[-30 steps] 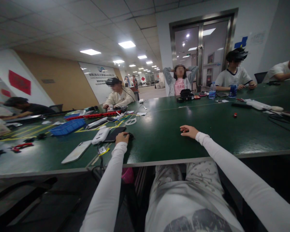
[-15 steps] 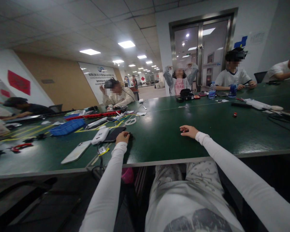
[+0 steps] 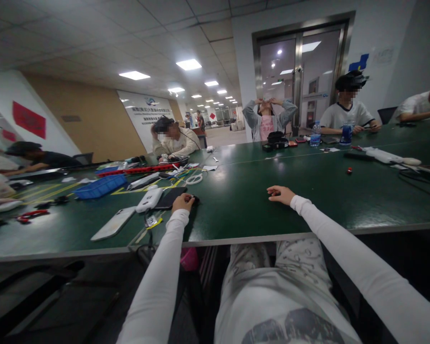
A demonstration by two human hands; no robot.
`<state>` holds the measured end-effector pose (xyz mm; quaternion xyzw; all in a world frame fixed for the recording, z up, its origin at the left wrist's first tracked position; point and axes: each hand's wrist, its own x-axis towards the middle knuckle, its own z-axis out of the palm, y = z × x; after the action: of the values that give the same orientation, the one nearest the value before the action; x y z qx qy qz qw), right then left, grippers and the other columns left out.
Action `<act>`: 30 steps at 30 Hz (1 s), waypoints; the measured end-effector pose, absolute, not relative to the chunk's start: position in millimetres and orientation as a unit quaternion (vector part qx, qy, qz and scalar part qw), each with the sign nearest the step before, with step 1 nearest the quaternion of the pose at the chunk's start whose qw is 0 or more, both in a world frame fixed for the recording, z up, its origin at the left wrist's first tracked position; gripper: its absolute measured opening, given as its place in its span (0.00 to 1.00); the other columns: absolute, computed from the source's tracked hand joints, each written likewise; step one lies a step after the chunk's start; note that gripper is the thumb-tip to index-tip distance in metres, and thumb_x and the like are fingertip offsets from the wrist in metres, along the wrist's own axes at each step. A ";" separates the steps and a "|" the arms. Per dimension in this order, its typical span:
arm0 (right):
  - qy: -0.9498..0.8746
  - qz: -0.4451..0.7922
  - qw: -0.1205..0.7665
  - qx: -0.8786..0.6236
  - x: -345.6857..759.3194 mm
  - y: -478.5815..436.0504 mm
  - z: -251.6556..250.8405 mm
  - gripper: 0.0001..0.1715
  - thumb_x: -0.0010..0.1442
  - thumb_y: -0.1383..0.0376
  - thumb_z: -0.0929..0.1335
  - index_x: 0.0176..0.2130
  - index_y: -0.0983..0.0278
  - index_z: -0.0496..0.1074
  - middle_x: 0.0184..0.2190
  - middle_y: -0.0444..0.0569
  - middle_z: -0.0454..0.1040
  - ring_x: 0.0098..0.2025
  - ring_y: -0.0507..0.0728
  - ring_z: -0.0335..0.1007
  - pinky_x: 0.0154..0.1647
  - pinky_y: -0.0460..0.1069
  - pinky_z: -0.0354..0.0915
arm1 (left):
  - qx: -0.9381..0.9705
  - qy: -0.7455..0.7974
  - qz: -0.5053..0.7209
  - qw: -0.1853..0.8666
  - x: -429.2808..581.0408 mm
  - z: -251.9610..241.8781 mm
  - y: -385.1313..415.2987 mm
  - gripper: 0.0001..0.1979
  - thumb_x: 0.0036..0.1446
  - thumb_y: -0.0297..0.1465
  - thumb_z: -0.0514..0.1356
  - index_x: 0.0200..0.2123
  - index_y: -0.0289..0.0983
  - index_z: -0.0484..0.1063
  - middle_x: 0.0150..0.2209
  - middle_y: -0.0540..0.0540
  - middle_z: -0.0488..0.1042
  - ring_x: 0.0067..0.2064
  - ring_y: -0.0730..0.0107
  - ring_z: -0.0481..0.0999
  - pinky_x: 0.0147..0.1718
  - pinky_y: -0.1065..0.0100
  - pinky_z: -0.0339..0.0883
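Note:
On the green table (image 3: 232, 215), my left hand (image 3: 182, 202) rests with its fingers curled round a small black thing (image 3: 195, 199), mostly hidden, whose kind I cannot make out. Just left of this hand lie a dark flat pad (image 3: 170, 198) and a white case-like device (image 3: 149, 199). A white phone (image 3: 113, 223) lies nearer the table edge. My right hand (image 3: 281, 195) lies on the bare tabletop, holding nothing, its fingers loosely bent and apart.
A blue tray (image 3: 100, 186), coiled white cable (image 3: 194, 179) and red-handled tool (image 3: 32, 216) are at left. A small wrench (image 3: 215, 159) lies farther back. A bottle (image 3: 315, 134) and blue can (image 3: 346, 134) stand at far right. Several people sit around the table.
My hands stay in place. Across the table, a person's raised hands have come in to their face. At far left, another person's hand with a white object has come into view.

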<state>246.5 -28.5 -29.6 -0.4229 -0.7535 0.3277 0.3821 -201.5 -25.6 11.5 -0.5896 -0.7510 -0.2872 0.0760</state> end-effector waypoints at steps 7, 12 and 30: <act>-0.745 0.338 0.390 -0.423 245.4 -27.1 -31.4 0.26 0.40 0.66 0.70 0.43 0.64 0.66 0.37 0.50 0.70 0.36 0.52 0.66 0.42 0.52 0.63 | -0.593 -0.755 -0.270 0.079 -196.3 14.4 -30.7 0.13 0.43 0.36 0.55 0.34 0.37 0.69 0.32 0.46 0.71 0.36 0.69 0.69 0.36 0.69 0.61; -0.751 0.329 0.386 -0.423 246.5 -26.0 -32.0 0.25 0.41 0.64 0.70 0.42 0.64 0.66 0.37 0.50 0.70 0.36 0.52 0.66 0.42 0.52 0.62 | -0.592 -0.756 -0.267 0.084 -197.7 13.8 -29.1 0.14 0.44 0.38 0.55 0.33 0.37 0.69 0.32 0.45 0.71 0.36 0.67 0.69 0.37 0.68 0.61; -0.807 0.292 0.327 -0.396 247.4 -27.4 -30.6 0.37 0.40 0.55 0.70 0.49 0.63 0.60 0.43 0.51 0.67 0.41 0.55 0.63 0.43 0.53 0.61 | -0.746 -0.575 -0.329 -0.063 -28.7 -6.1 -20.8 0.11 0.44 0.35 0.57 0.32 0.37 0.70 0.33 0.45 0.71 0.34 0.71 0.69 0.37 0.69 0.63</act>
<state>247.4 -27.4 -30.6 -0.3963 -0.8067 0.2925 0.3265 -28.7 -20.8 -6.1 -0.7464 -0.5749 -0.3292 -0.0633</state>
